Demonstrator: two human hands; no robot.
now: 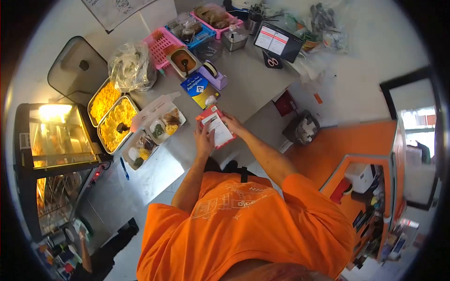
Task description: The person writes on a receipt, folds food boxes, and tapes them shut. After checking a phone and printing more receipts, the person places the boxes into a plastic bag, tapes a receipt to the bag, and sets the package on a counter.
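Observation:
A red box with a white printed paper on its face (pixel 217 127) is between my two hands at the counter's front edge. My left hand (pixel 204 139) lies on the paper's left side with its fingers spread. My right hand (pixel 231 123) is closed on the box's upper right edge. Just beyond the box stands a blue and yellow Aquaglove box (pixel 199 89), with a purple tape dispenser (pixel 214 77) behind it. Two open food boxes (pixel 161 122) holding rice and other foods sit left of my hands.
Trays of yellow rice (pixel 117 122) and a lit glass warmer (pixel 63 136) stand at the left. Pink and blue baskets (pixel 161 46), a metal sauce container (pixel 183 62) and a tablet (pixel 278 42) line the back. A bin (pixel 304 129) is at the right. Another person's arm (pixel 85 253) shows lower left.

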